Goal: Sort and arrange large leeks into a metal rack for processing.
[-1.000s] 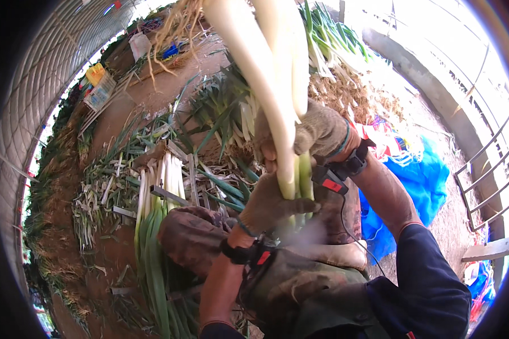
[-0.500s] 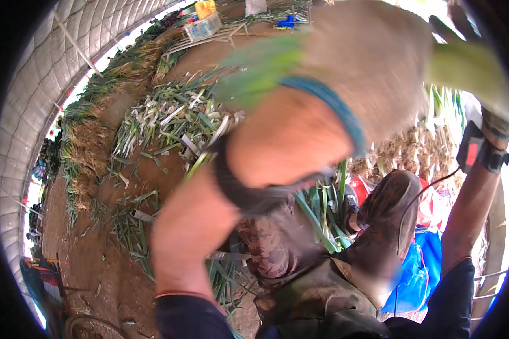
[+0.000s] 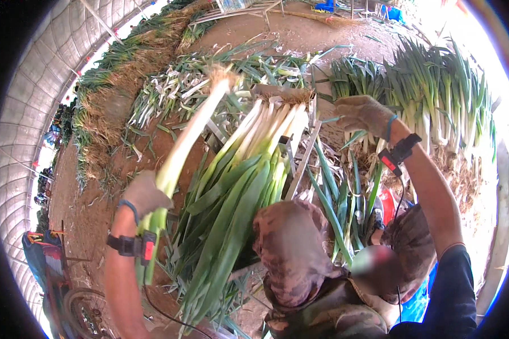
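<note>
My gloved left hand (image 3: 147, 195) is closed around a leek (image 3: 195, 127), gripping it where the white stalk turns green. Its roots point up and away from me, and its leaves hang below my hand. To the right of it, a pile of leeks (image 3: 240, 175) lies across a metal stand (image 3: 302, 164), roots at the far end and leaves toward my knee. My gloved right hand (image 3: 362, 116) is raised to the right of the stand, its fingers loosely bent and apart, with nothing visible in them. A few leek leaves (image 3: 356, 186) stand below it.
Upright leeks (image 3: 435, 96) are packed along the right. Cut leaves and trimmings (image 3: 169, 99) litter the ground beyond the stand. A long row of stacked leeks (image 3: 110, 96) lines the left wall. A wheel (image 3: 85, 305) is at lower left, and a wooden rack (image 3: 254, 14) at the back.
My left arm has swung back from across the view to the left, uncovering the leek pile, and now holds a leek roots up. My right hand has moved inward, without the blurred green stalk near it before.
</note>
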A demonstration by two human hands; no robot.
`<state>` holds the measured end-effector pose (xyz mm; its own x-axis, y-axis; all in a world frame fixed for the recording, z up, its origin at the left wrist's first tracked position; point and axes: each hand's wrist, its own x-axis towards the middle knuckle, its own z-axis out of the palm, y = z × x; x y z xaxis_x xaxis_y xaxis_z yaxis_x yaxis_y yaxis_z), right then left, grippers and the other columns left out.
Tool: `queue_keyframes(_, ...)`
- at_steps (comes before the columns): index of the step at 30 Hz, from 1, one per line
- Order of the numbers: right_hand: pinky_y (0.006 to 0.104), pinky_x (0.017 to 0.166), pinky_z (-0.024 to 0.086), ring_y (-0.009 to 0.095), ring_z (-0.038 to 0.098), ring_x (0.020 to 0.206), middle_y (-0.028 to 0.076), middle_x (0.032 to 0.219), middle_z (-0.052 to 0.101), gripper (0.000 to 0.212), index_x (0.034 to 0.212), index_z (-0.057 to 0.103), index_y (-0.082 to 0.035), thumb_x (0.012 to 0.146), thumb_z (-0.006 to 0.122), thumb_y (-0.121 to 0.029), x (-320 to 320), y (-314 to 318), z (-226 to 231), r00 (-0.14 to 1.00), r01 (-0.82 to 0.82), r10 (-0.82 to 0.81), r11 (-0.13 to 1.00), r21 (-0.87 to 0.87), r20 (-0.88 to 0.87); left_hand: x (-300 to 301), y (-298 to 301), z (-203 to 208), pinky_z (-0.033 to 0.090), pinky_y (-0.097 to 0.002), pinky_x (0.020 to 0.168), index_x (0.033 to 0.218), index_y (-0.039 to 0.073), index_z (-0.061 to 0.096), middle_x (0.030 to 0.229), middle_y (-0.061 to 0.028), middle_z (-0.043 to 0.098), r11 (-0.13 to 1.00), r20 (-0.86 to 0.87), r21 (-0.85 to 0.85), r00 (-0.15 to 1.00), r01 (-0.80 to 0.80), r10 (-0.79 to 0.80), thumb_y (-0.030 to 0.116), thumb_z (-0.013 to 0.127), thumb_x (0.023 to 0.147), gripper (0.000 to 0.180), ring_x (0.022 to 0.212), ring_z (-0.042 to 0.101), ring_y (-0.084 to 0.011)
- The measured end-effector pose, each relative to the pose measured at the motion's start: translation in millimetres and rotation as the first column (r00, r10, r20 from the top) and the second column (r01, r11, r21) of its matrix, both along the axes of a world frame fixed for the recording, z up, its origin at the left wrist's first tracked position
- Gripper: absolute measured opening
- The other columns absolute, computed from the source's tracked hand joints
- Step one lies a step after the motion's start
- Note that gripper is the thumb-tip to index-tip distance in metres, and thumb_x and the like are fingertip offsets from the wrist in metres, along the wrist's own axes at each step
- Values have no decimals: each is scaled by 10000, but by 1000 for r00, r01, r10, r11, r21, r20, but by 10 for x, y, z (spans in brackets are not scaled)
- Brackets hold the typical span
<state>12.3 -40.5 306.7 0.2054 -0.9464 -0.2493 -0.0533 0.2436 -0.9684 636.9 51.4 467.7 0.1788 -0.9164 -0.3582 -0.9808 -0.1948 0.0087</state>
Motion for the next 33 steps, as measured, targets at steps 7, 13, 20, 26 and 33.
queue_keyframes(7, 398, 885, 770, 308, 902, 1096, 175, 1401, 845, 524, 1548, 727, 70, 1165, 842, -268, 927, -1558, -1027, 985, -139, 115, 972, 189, 132, -250, -1636, -1670, 686, -487, 1029, 1282, -6, 878, 1234, -280, 885, 963, 13, 255, 995, 90, -97, 326, 1035, 722, 669, 1132, 877, -433)
queue_keyframes(13, 437, 1007, 763, 343, 882, 1198, 222, 1332, 842, 344, 1401, 761, 85, 1175, 806, -170, 1805, -2985, -2186, 859, -382, 272, 904, 190, 433, -870, -3046, -2411, 689, -513, 1014, 1269, 20, 894, 1163, -282, 892, 954, -111, 286, 992, 91, -61, 292, 1001, 747, 599, 1111, 887, -437)
queue_keyframes(20, 539, 987, 776, 467, 829, 1305, 384, 1565, 690, 808, 1649, 433, 138, 1151, 858, -335, 2472, -3690, -2750, 936, -183, 99, 957, 227, 339, -1295, -3888, -2944, 683, -548, 1038, 1290, -8, 853, 1186, -319, 871, 964, -22, 237, 992, 123, -122, 257, 956, 814, 554, 1148, 867, -487)
queue_keyframes(26, 455, 946, 765, 331, 871, 1109, 277, 1305, 812, 658, 1495, 582, 118, 1172, 823, -402, 2625, -3810, -2632, 977, -212, 213, 971, 113, 8, -1291, -3288, -2796, 640, -602, 1057, 1521, 29, 666, 1291, -286, 820, 989, 83, 37, 986, 145, -148, 265, 972, 947, 693, 1200, 818, -512)
queue_keyframes(33, 522, 782, 688, 357, 875, 870, 298, 921, 816, 802, 1040, 811, 163, 1140, 762, -630, 2842, -4164, -2430, 771, -341, 176, 926, -163, -613, -797, -2693, -2965, 602, -617, 1086, 1666, 57, 552, 1388, -298, 745, 937, 28, -305, 985, 170, -170, 218, 1007, 915, 892, 1262, 744, -535)
